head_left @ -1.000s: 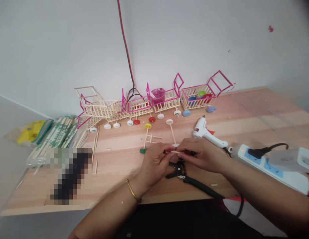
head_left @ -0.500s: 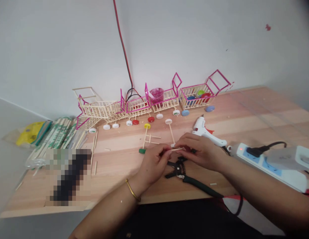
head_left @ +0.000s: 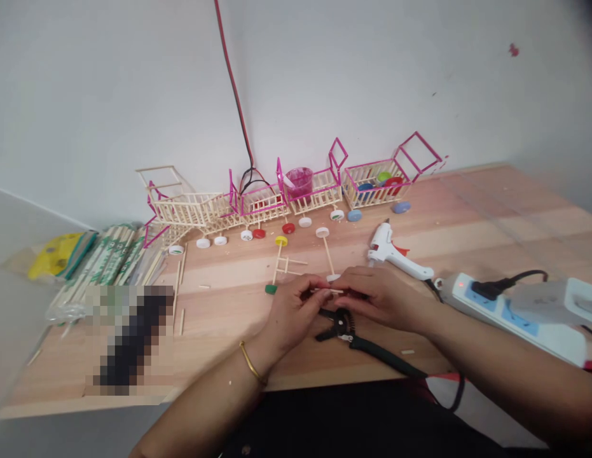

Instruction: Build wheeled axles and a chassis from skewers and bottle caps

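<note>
Between my two hands is a short wooden stick (head_left: 330, 291), pinched at its left part by my left hand (head_left: 298, 308), which has a gold bangle at the wrist. Closed fingers of my right hand (head_left: 379, 296) meet its right end. Just below them lies a wire stripper (head_left: 343, 326) with dark green handles. A white cap wheel (head_left: 332, 278) on a stick axle (head_left: 329, 256) is right behind my fingertips. Left of that stands a small stick frame (head_left: 285, 264) with a yellow cap (head_left: 281, 241) and a green cap (head_left: 271, 289).
Stick carts with pink trim (head_left: 378, 184) line the wall. A white glue gun (head_left: 395, 254) lies right of centre, near a power strip (head_left: 519, 318). Packs of sticks (head_left: 102, 261) and a blurred dark object (head_left: 136, 340) are at left. Loose sticks (head_left: 182, 322) lie nearby.
My right hand has shifted slightly left, closer to my left hand, with its fingers drawn in. The view has moved a little.
</note>
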`<state>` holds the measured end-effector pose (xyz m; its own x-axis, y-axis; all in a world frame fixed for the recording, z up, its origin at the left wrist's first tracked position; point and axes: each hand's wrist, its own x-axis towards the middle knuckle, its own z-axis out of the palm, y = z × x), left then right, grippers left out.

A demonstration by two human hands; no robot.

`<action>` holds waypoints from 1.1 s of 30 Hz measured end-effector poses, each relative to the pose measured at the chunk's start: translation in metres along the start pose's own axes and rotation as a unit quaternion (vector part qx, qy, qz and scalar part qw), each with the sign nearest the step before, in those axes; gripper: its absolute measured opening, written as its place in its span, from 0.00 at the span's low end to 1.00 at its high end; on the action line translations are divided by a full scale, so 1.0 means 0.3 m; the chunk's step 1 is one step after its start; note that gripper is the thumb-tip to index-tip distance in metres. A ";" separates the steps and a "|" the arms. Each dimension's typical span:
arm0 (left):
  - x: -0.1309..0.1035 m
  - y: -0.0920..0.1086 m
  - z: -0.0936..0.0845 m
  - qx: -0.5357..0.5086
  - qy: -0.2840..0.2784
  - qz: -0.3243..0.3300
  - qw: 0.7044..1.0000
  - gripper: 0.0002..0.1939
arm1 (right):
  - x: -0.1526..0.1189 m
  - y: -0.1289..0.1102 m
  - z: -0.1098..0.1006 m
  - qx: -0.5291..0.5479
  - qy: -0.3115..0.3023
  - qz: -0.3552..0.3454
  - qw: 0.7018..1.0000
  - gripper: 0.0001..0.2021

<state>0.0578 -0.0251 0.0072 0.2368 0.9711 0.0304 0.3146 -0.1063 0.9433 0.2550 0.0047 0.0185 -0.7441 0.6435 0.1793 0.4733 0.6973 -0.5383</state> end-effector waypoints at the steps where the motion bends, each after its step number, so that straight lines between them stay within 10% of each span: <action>1: 0.000 0.001 0.001 0.003 -0.003 0.005 1.000 0.05 | 0.000 0.000 0.001 -0.010 0.002 0.000 1.000 0.12; 9: 0.001 0.009 -0.001 0.123 -0.008 0.102 0.987 0.08 | 0.000 0.020 0.001 -0.029 0.025 -0.010 0.999 0.10; 15: -0.001 0.002 -0.012 0.043 0.059 0.031 0.997 0.07 | 0.010 0.050 0.002 -0.022 0.139 0.042 0.989 0.09; 23: 0.014 -0.018 -0.018 -0.094 0.119 -0.010 0.988 0.07 | 0.022 0.051 0.037 -0.113 0.027 0.032 0.993 0.11; 33: 0.040 -0.011 -0.086 -0.177 0.330 0.072 0.924 0.06 | 0.019 0.028 0.048 -0.049 0.008 -0.040 0.998 0.09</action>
<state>0.0359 -0.0076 0.0130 -0.3967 0.8836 0.2488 -0.0242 -0.2810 0.9594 0.2480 0.0099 0.0032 -0.7741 0.5887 0.2327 0.4570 0.7741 -0.4381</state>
